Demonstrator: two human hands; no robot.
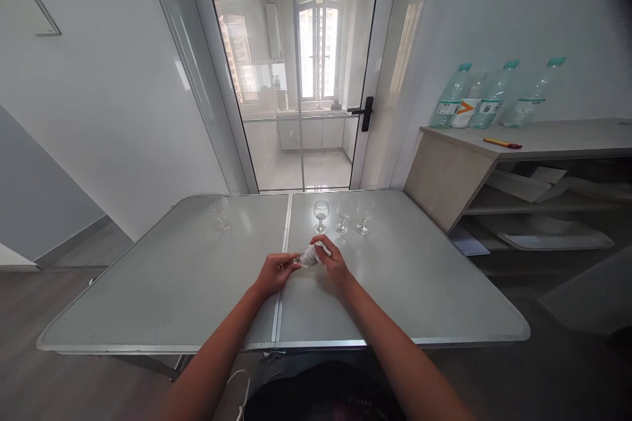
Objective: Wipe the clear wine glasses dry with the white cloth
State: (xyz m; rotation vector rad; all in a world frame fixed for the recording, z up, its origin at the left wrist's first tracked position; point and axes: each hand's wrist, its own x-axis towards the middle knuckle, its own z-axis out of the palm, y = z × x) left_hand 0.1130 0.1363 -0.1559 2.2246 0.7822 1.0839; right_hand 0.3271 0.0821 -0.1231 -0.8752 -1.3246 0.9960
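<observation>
My left hand (276, 272) is closed on the foot end of a small stemmed glass (308, 257), which lies tilted on its side just above the table. My right hand (334, 262) is closed around the glass's bowl end, pinching a white cloth or tissue (322, 248) against it. Which of the two it is, I cannot tell. Beyond my hands, three clear stemmed glasses stand upright in a row: the left one (320, 210), the middle one (344, 212) and the right one (365, 212). Farther left is another clear glass (219, 212), faint against the tabletop.
The grey folding table (187, 302) has a metal seam down its middle. Behind it stands a glazed door with a black handle (366, 113). At right, a wooden shelf unit (444, 164) carries several green-capped bottles (488, 99) and a red-yellow packet (502, 143).
</observation>
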